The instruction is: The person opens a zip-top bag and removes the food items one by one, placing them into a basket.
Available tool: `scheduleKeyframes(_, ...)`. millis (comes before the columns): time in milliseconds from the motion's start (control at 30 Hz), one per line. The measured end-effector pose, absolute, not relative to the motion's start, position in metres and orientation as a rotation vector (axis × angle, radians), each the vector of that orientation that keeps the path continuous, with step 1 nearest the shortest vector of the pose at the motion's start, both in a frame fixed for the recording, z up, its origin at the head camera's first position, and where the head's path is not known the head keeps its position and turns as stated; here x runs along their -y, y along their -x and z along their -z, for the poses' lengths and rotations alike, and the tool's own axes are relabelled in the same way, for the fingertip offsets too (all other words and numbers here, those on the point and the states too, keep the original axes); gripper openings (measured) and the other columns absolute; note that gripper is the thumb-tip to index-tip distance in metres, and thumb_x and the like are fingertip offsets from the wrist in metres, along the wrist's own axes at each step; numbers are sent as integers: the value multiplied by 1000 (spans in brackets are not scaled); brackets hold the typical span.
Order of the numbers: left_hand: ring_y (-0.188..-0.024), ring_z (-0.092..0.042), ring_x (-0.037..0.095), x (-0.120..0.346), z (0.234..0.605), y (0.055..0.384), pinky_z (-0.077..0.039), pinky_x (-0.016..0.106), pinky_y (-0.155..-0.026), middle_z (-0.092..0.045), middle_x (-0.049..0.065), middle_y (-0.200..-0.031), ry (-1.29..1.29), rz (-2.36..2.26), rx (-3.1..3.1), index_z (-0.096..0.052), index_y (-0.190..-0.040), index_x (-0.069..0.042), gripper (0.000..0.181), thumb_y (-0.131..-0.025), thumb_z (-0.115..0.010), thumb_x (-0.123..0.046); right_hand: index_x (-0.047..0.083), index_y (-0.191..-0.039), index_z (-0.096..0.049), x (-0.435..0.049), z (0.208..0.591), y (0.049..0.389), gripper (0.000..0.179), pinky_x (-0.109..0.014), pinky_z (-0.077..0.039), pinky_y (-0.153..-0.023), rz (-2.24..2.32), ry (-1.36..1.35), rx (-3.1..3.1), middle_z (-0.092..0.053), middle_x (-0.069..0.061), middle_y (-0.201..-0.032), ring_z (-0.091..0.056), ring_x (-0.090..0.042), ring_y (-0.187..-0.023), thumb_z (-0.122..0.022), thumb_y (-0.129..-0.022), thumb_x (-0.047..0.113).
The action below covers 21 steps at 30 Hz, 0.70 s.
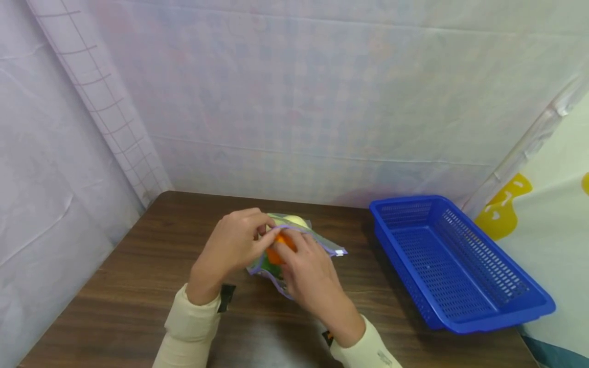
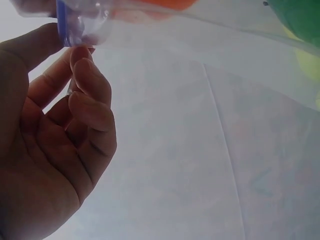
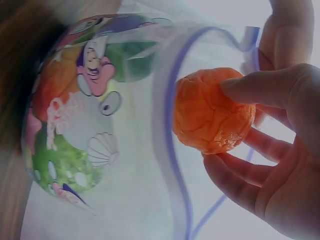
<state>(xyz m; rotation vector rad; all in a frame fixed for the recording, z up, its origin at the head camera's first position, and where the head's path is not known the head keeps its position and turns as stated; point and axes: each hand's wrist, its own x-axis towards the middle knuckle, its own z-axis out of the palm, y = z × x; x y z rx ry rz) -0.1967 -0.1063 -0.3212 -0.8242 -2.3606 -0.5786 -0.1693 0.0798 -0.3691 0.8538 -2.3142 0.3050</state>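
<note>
In the right wrist view my right hand [image 3: 280, 150] grips a wrinkled orange ball [image 3: 212, 110] with thumb and fingers. The ball sits at the open mouth of a clear zip bag [image 3: 135, 190] printed with cartoon shells and eyes. Inside the bag are several round things, among them a speckled green one [image 3: 65, 162] and an orange-red one [image 3: 57, 85]. My left hand [image 1: 232, 240] pinches the bag's purple-edged rim [image 2: 62, 22] between thumb and fingertips. A pale yellow round thing [image 1: 296, 221] shows at the bag's far side.
To the right stands a blue perforated plastic basket [image 1: 442, 266] with nothing in it. The dark wooden table [image 1: 124, 286] meets a hanging patterned sheet [image 1: 322, 112] at the back. Another white sheet [image 1: 46, 153] hangs along the left edge.
</note>
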Motion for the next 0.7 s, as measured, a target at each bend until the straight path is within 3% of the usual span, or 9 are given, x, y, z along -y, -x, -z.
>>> scheduleKeyframes(333,-58,-45,7,110,320,198,-39,22,-53,-58,-3,-69,817,577,2360,-76,-85,-11,13,-88,-78,-23,21,-111,-66,-86,350,150,42,-39,-57,-91,-356,-935,2295,-60,-5,-136,-62,-26,-119,-82,-74,10)
scheduleKeyframes(700,-57,-45,7,114,319,198,-40,21,-52,-58,-4,-70,805,584,2367,-76,-86,-12,13,-87,-80,-24,21,-109,-66,-93,334,133,36,-37,-56,-95,-428,-1018,2270,-60,-5,-133,-61,-24,-119,-78,-77,9)
